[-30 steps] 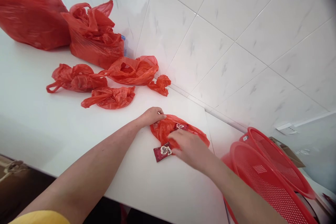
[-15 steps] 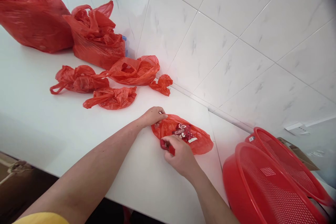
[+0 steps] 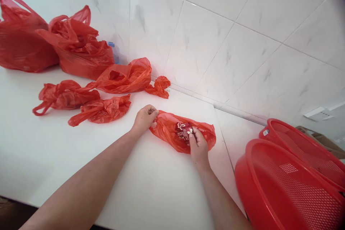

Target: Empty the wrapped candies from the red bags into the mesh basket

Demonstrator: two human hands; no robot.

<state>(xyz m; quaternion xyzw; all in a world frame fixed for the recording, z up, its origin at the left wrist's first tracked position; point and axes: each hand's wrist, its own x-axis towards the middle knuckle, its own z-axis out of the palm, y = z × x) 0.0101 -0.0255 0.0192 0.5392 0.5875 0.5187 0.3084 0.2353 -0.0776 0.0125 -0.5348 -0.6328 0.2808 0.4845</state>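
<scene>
A thin red plastic bag (image 3: 164, 129) lies on the white table with its mouth spread. My left hand (image 3: 145, 118) pinches the bag's left rim between thumb and fingers. Over the bag's opening, my right hand (image 3: 199, 148) has its thumb and fingers closed on a small dark-red wrapped packet (image 3: 191, 129) with pale marks. Similar dark-red packets (image 3: 181, 136) with white print lie in the bag just left of those fingertips. The bag's right end is partly behind my right hand.
Several filled or knotted red bags (image 3: 86, 55) stand and lie on the white table (image 3: 140, 187) at left. A blue-capped bottle (image 3: 113, 52) is behind them. Red perforated baskets (image 3: 253, 172) sit at right. A tiled wall (image 3: 161, 25) runs along the back, with a socket strip (image 3: 318, 114).
My right hand has moved from the bag's front edge, where it held a small red item, up and right over the packets inside. My left hand stays on the rim. The view has shifted.
</scene>
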